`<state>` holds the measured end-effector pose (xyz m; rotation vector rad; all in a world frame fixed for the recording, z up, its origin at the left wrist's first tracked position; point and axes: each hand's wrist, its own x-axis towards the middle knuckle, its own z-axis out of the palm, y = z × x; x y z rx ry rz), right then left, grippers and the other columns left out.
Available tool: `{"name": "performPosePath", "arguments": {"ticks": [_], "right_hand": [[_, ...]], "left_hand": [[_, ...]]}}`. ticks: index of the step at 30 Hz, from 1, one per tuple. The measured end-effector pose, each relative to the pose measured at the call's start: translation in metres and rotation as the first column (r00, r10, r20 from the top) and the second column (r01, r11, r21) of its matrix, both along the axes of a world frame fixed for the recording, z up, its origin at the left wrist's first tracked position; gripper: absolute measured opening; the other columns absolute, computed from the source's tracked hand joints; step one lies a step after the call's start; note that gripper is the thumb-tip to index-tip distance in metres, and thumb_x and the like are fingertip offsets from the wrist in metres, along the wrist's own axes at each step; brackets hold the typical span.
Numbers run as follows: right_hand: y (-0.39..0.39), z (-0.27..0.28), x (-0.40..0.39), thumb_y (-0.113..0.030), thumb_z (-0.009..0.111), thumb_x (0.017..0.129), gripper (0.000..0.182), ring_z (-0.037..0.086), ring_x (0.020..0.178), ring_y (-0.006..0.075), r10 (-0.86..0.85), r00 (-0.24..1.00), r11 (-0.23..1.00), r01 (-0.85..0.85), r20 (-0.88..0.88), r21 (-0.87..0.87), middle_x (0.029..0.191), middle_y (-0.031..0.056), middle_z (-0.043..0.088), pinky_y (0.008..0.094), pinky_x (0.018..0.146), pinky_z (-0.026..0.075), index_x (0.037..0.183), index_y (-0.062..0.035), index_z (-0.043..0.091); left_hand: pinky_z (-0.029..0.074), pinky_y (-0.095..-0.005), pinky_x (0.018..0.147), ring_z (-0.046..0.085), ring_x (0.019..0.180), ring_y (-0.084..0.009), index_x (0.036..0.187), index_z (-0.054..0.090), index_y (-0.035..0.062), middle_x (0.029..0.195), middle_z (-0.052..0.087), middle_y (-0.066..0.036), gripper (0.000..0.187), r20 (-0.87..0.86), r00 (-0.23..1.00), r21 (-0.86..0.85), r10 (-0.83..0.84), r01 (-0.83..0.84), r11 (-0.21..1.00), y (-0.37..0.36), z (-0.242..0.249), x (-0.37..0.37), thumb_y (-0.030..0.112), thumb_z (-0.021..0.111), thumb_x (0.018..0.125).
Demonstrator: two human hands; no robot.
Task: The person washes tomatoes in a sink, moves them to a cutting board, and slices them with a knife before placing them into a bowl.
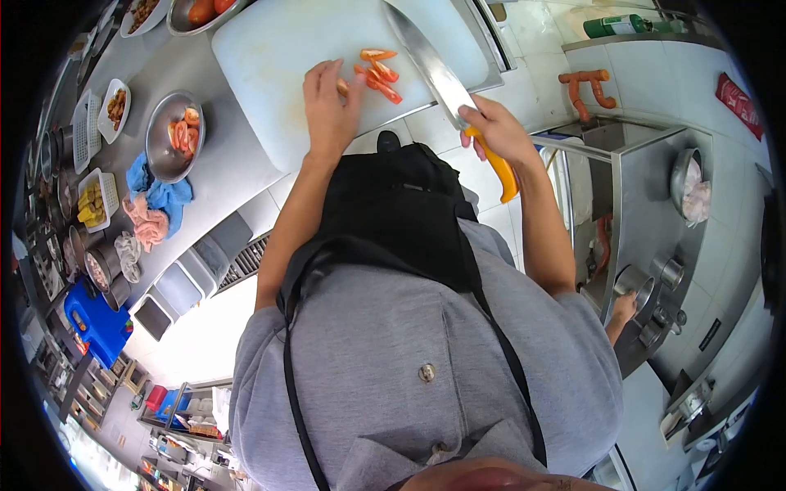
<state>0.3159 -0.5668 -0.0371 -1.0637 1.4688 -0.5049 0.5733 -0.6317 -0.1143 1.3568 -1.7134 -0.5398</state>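
Observation:
My right hand is closed around the yellow handle of a large kitchen knife. The blade slants up and left over the right part of the white cutting board. On the board, my left hand has a small tomato wedge between thumb and fingers, partly hidden by them. Several cut tomato wedges lie just right of that hand, between it and the blade. To the left stands a steel bowl holding more tomato wedges.
Blue cloth and pink cloth lie on the steel counter. A bowl with whole tomatoes stands at the board's far left corner. A white basket holds yellow pieces. At right, another person's hand grips a pot.

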Motion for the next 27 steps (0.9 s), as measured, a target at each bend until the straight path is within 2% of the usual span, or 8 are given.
{"name": "performPosePath", "arguments": {"ticks": [2, 8, 14, 16, 18, 22, 25, 27], "right_hand": [[0.008, -0.009, -0.01, -0.024, 0.047, 0.102, 0.025, 0.05, 0.043, 0.0108, -0.034, 0.998, 0.986, 0.023, 0.06, 0.164, 0.065, 0.0096, 0.059, 0.0265, 0.041, 0.042, 0.111, -0.003, 0.057], [0.015, -0.025, 0.029, -0.024, 0.047, 0.102, 0.023, 0.05, 0.043, 0.0126, 0.013, 0.978, 0.977, -0.057, 0.209, 0.206, 0.066, 0.011, 0.058, 0.0275, 0.041, 0.043, 0.11, -0.0034, 0.055], [-0.016, -0.019, 0.087, -0.023, 0.046, 0.103, 0.019, 0.049, 0.044, 0.0114, 0.068, 0.987, 0.982, -0.093, 0.147, 0.167, 0.066, 0.0077, 0.057, 0.0267, 0.042, 0.043, 0.11, -0.0076, 0.052], [-0.028, -0.009, 0.108, -0.022, 0.045, 0.103, 0.019, 0.049, 0.044, 0.0109, 0.116, 0.98, 0.98, -0.139, 0.16, 0.142, 0.066, 0.0073, 0.057, 0.0268, 0.042, 0.043, 0.111, -0.0069, 0.053], [-0.039, 0.004, 0.134, -0.021, 0.046, 0.102, 0.02, 0.051, 0.044, 0.0118, 0.189, 0.957, 0.979, -0.201, 0.222, 0.033, 0.064, 0.0069, 0.056, 0.0285, 0.041, 0.044, 0.097, -0.0016, 0.05], [-0.068, 0.013, 0.197, -0.021, 0.049, 0.1, 0.021, 0.054, 0.042, 0.0152, 0.422, 0.883, 0.903, -0.389, 0.203, -0.183, 0.058, 0.009, 0.055, 0.0315, 0.041, 0.045, 0.093, -0.0009, 0.05], [-0.084, 0.027, 0.241, -0.024, 0.048, 0.101, 0.024, 0.053, 0.044, 0.0137, 0.515, 0.846, 0.846, -0.476, 0.138, -0.239, 0.062, 0.0073, 0.057, 0.0299, 0.041, 0.045, 0.092, -0.0021, 0.05], [-0.091, 0.033, 0.257, -0.019, 0.05, 0.097, 0.022, 0.061, 0.047, 0.0322, 0.582, 0.813, 0.77, -0.544, 0.019, -0.334, 0.065, 0.0212, 0.062, 0.0448, 0.049, 0.05, 0.093, 0.0021, 0.052]], "left_hand": [[0.047, -0.0413, 0.094, 0.052, 0.116, -0.0359, 0.121, 0.059, -0.0023, 0.128, 0.051, -0.023, 0.043, 0.032, 0.999, -0.035, -0.011, 0.012, 0.999, -0.002, -0.001, -0.017, 0.02, 0.071, 0.087], [0.041, -0.0505, 0.101, 0.041, 0.125, -0.0479, 0.126, 0.053, -0.0031, 0.134, 0.041, -0.031, 0.05, 0.178, 0.984, -0.195, -0.017, 0.052, 0.979, -0.013, -0.012, -0.056, 0.019, 0.071, 0.085], [0.04, -0.0472, 0.099, 0.047, 0.115, -0.0413, 0.121, 0.055, -0.0023, 0.126, 0.047, -0.027, 0.036, -0.133, 0.98, -0.146, 0.146, -0.165, 0.975, -0.026, -0.018, -0.043, 0.006, 0.062, 0.087], [0.041, -0.0466, 0.099, 0.047, 0.114, -0.04, 0.121, 0.055, -0.0024, 0.126, 0.047, -0.026, 0.035, -0.16, 0.963, -0.107, 0.216, -0.235, 0.966, -0.031, -0.007, -0.018, 0.006, 0.062, 0.088], [0.041, -0.0461, 0.098, 0.048, 0.114, -0.0387, 0.122, 0.055, -0.0024, 0.126, 0.047, -0.026, 0.034, -0.195, 0.942, -0.063, 0.272, -0.289, 0.955, -0.037, 0.006, 0.011, 0.005, 0.061, 0.088], [0.044, -0.0452, 0.093, 0.053, 0.107, -0.0363, 0.118, 0.058, -0.0013, 0.114, 0.057, -0.022, 0.029, 0.069, 0.886, -0.483, 0.458, -0.372, 0.793, -0.05, 0.036, 0.11, 0.007, 0.059, 0.09], [0.045, -0.0434, 0.091, 0.055, 0.104, -0.0348, 0.117, 0.061, -0.0005, 0.11, 0.06, -0.02, 0.028, -0.03, 0.799, -0.412, 0.601, -0.558, 0.721, -0.048, 0.059, 0.167, 0.014, 0.058, 0.093], [0.044, -0.0456, 0.095, 0.054, 0.11, -0.037, 0.115, 0.061, -0.0017, 0.112, 0.059, -0.022, 0.028, -0.053, 0.773, -0.332, 0.632, -0.611, 0.719, -0.05, 0.055, 0.217, 0.015, 0.059, 0.093]]}}
